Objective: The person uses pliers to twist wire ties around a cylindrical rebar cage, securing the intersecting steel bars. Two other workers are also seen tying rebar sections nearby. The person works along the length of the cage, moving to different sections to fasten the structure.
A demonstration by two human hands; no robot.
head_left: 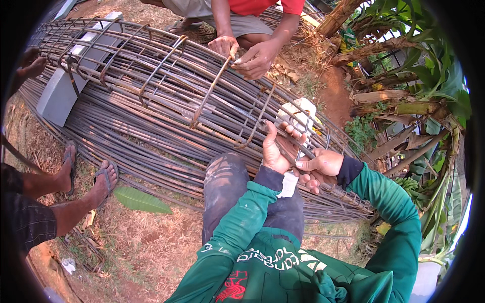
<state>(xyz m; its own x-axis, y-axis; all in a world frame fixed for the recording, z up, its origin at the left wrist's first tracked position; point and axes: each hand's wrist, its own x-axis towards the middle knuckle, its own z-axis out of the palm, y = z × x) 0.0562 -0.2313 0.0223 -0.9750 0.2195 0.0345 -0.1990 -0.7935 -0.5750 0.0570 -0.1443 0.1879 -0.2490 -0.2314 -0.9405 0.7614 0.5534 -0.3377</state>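
Over near edge of rebar cage, just above seated person's knees: dark metal tool, possibly pincers, fingers hiding much of it. Right hand closed round it, thumb pressed down. Left hand loosely cupped beside it; cannot tell how firmly it grips. Handling advice: steady tool with left palm, turn from right wrist, fingertips clear of pinch points and nearby stirrup. Co-worker's hands at cage's far side; mind shaking shared bars.

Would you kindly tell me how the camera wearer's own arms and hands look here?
Long green sleeves end in dark navy cuffs; the left sleeve bears a small white marking. The left grip and right grip are gloveless.
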